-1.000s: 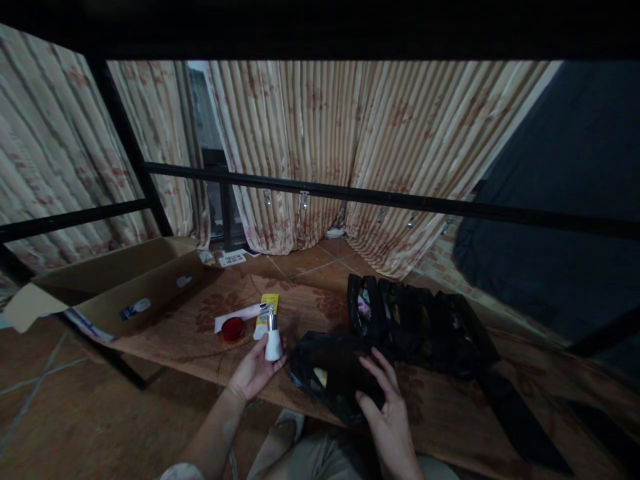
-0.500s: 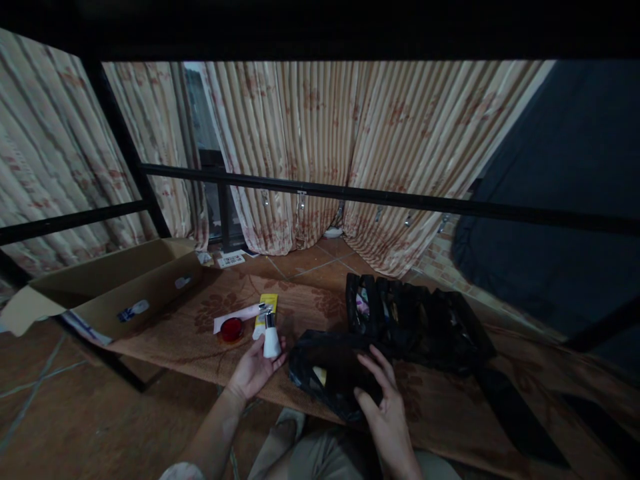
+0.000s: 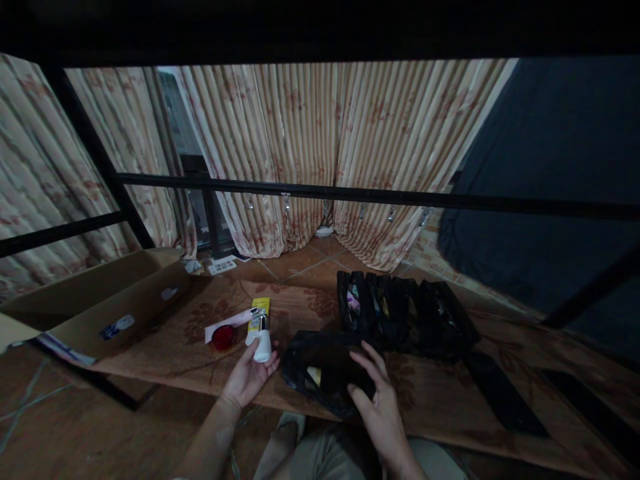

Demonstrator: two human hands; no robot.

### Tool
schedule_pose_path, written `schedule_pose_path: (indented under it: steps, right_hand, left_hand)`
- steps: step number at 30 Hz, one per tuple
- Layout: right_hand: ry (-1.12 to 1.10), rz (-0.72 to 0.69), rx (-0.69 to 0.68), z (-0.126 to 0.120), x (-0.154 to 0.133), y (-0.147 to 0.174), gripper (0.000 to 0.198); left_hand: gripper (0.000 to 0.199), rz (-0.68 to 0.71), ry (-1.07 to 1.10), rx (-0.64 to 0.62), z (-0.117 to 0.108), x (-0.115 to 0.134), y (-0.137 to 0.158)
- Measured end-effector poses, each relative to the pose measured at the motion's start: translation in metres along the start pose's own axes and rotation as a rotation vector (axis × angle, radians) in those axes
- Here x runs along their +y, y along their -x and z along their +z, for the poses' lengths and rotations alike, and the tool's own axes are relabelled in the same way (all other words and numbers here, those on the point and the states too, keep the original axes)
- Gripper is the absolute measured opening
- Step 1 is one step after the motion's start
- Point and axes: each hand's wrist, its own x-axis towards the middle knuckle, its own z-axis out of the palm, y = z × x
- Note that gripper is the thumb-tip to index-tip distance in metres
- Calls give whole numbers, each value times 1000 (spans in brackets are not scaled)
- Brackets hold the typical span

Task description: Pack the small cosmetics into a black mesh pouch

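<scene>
My left hand [image 3: 247,375] holds a small white bottle with a silver top [image 3: 263,343] upright, just above the near edge of a brown patterned mat [image 3: 190,353]. To its right, my right hand [image 3: 377,407] rests with spread fingers on a crumpled black plastic bag [image 3: 323,377]; something pale yellow shows inside the bag. Behind the bottle lie a yellow tube [image 3: 259,313], a round red lid or jar [image 3: 222,337] and a pink-white sachet [image 3: 225,322].
A black organiser pouch with several open compartments [image 3: 405,320] stands behind the bag. An open cardboard box [image 3: 95,303] sits at the left. Black metal rails [image 3: 350,195] cross in front of striped curtains [image 3: 300,140]. Dark fabric [image 3: 550,200] hangs at the right.
The view has shifted so everything sits a little further left and lower. Both hands keep their hold and place relative to the bottle and the bag.
</scene>
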Motion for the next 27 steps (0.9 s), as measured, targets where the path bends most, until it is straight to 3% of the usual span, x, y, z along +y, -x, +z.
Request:
schedule_pose_path:
  steps: [16, 27]
  right_hand:
    - [13, -33, 26, 0, 1, 0, 43]
    - [10, -42, 26, -1, 2, 0, 43]
  left_hand:
    - [32, -12, 12, 19, -3, -2, -4]
    - [28, -11, -14, -8, -3, -1, -4]
